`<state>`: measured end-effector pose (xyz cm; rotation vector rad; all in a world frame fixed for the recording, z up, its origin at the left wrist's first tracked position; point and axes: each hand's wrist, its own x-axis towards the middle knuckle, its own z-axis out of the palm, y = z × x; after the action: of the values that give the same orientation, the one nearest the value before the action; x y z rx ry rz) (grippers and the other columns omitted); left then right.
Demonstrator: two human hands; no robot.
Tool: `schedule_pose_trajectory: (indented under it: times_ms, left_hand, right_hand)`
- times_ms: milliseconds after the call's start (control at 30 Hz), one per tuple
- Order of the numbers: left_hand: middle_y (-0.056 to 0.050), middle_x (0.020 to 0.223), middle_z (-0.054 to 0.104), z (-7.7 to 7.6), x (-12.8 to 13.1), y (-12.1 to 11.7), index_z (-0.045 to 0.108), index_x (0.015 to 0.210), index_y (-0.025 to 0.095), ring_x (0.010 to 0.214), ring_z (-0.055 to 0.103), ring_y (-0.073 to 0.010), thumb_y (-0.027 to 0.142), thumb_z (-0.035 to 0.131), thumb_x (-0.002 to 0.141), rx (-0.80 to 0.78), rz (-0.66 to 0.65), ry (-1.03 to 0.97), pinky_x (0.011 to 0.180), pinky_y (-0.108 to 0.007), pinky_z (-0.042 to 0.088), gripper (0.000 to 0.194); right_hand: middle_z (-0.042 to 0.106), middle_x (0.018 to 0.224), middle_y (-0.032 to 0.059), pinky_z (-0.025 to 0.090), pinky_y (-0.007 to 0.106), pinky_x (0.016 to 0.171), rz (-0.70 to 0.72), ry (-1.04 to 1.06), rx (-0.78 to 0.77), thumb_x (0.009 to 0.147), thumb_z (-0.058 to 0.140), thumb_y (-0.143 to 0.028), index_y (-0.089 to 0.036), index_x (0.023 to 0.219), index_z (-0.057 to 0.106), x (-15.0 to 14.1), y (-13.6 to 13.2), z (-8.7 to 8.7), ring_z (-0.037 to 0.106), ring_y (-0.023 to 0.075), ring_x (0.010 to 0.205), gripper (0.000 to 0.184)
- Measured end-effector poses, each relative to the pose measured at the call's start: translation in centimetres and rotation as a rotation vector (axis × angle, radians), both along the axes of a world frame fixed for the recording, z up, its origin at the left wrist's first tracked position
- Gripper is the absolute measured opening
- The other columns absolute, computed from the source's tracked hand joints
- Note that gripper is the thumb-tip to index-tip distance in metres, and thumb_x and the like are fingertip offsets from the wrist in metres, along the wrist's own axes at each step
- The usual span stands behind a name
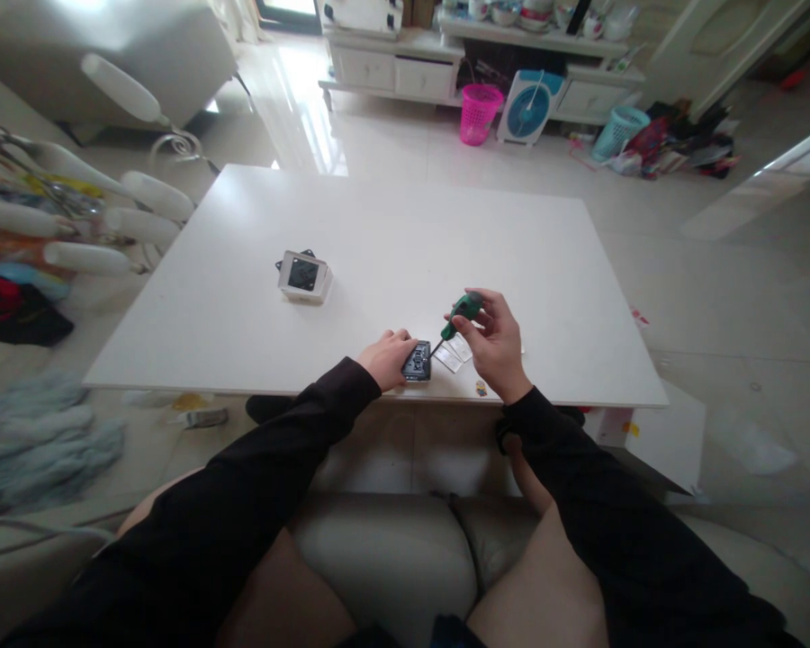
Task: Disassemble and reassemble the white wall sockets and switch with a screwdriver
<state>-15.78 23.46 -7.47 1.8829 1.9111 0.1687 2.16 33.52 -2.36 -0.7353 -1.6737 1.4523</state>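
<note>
My left hand (386, 357) grips a small dark square part (418, 361) that lies on the white table (391, 225) near its front edge. My right hand (494, 344) is closed round a green-handled screwdriver (460, 314), whose tip points down-left onto the dark part. Two small clear packets (454, 353) lie on the table just under the screwdriver. A tiny yellowish bit (481, 388) sits by my right wrist.
A white square box with a dark face (303, 275) stands further back on the left of the table. Beyond the table are a pink basket (479, 112), a blue fan (530, 108) and a teal basket (619, 131). A clothes rack (87, 216) stands at the left.
</note>
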Motion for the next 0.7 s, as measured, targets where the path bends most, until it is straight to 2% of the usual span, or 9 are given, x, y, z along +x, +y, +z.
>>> schedule_pose_trajectory:
  times_ms: [167,367,533,700]
  left_hand:
    - [-0.011,0.13,0.06,0.0,0.0,0.0,0.061,0.126,0.021,0.115,0.058,-0.0317,0.022,0.087,0.067,0.0,0.003,0.012,0.1,-0.038,0.048,0.065]
    - [-0.012,0.132,0.06,0.4,0.3,0.0,0.06,0.13,0.017,0.115,0.058,-0.032,0.023,0.087,0.069,-0.018,-0.011,0.034,0.102,-0.039,0.049,0.067]
    - [-0.013,0.13,0.061,0.5,0.4,-0.1,0.06,0.129,0.016,0.114,0.058,-0.0318,0.02,0.086,0.071,-0.003,-0.008,0.044,0.101,-0.039,0.049,0.064]
    - [-0.012,0.127,0.062,0.3,0.3,-0.1,0.061,0.126,0.017,0.112,0.059,-0.0316,0.021,0.087,0.069,0.015,-0.016,0.053,0.101,-0.04,0.049,0.063]
  right_hand:
    - [0.068,0.104,0.0004,0.065,0.035,0.081,0.015,-0.013,0.022,0.084,0.078,-0.041,-0.032,0.118,0.063,-0.2,0.1,-0.7,0.071,0.0186,0.094,0.039]
    - [0.067,0.101,-0.0004,0.066,0.034,0.073,0.049,-0.014,0.146,0.084,0.078,-0.043,-0.031,0.118,0.06,-0.3,0.6,-1.8,0.072,0.0176,0.089,0.04]
    - [0.067,0.101,-0.0001,0.066,0.032,0.071,0.063,-0.065,0.24,0.082,0.081,-0.044,-0.03,0.111,0.059,-0.4,0.2,-1.6,0.072,0.0178,0.09,0.04]
    - [0.064,0.093,-0.002,0.064,0.03,0.065,0.013,-0.107,0.324,0.076,0.086,-0.044,-0.028,0.102,0.055,-0.4,0.0,-1.6,0.069,0.0167,0.084,0.044]
